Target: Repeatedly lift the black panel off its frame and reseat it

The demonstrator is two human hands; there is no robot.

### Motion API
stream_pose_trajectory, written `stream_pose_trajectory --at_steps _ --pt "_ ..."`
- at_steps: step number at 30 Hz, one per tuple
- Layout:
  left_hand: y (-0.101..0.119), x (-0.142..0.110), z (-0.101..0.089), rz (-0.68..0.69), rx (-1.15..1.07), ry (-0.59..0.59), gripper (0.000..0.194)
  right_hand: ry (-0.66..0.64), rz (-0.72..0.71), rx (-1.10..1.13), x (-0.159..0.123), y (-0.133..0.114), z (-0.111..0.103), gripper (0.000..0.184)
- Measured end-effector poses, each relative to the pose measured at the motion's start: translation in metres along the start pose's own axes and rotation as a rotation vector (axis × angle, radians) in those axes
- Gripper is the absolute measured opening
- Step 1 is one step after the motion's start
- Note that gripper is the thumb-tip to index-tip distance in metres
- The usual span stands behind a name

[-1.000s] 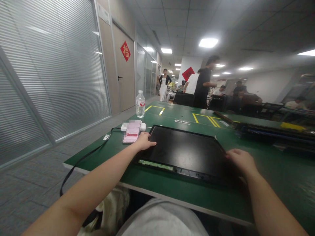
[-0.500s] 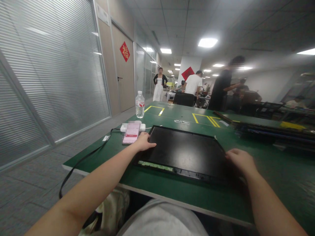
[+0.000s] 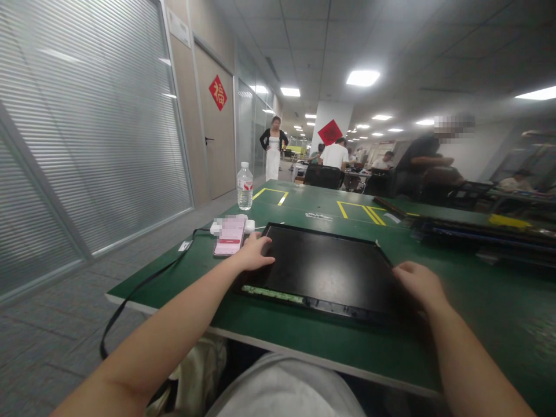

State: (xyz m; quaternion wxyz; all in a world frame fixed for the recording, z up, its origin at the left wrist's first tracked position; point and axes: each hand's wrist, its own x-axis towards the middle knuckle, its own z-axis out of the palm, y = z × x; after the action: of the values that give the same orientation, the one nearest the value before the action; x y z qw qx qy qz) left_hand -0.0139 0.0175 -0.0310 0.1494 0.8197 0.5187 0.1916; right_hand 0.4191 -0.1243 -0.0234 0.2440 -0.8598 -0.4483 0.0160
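A black LCD display panel point(image 3: 325, 263) lies on the green table point(image 3: 243, 321) in front of me, a green circuit strip point(image 3: 273, 294) along its near edge. My left hand point(image 3: 254, 253) is at the panel's left edge, its thumb reaching over the dark face and its other fingers partly hidden along the side. At the right edge, my right hand point(image 3: 419, 282) is closed with thumb and fingers on the frame; its fingertips are partly out of sight.
Just left of my left hand lies a phone point(image 3: 229, 236) on a white power strip point(image 3: 215, 225). A water bottle point(image 3: 245, 186) stands farther back. Dark stacked panels point(image 3: 460, 231) are at the right. Several people are in the background.
The left hand's fingers have spread a little at the panel's edge. The panel stays on the table. In the background, a person in dark clothes has moved right.
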Motion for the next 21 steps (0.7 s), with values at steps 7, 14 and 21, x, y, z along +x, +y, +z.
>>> stream_pose_trajectory --at_steps 7,14,21 --pt "0.003 -0.01 -0.015 0.28 -0.089 -0.161 0.072 -0.133 -0.235 0.097 0.001 0.0 0.013 0.041" --pt "0.011 -0.018 -0.027 0.398 -0.096 -0.306 0.077 -0.236 -0.262 0.058 0.0 -0.001 0.017 0.041" --pt "0.011 -0.017 -0.03 0.448 -0.099 -0.355 0.076 -0.253 -0.264 0.033 0.0 -0.004 0.015 0.039"
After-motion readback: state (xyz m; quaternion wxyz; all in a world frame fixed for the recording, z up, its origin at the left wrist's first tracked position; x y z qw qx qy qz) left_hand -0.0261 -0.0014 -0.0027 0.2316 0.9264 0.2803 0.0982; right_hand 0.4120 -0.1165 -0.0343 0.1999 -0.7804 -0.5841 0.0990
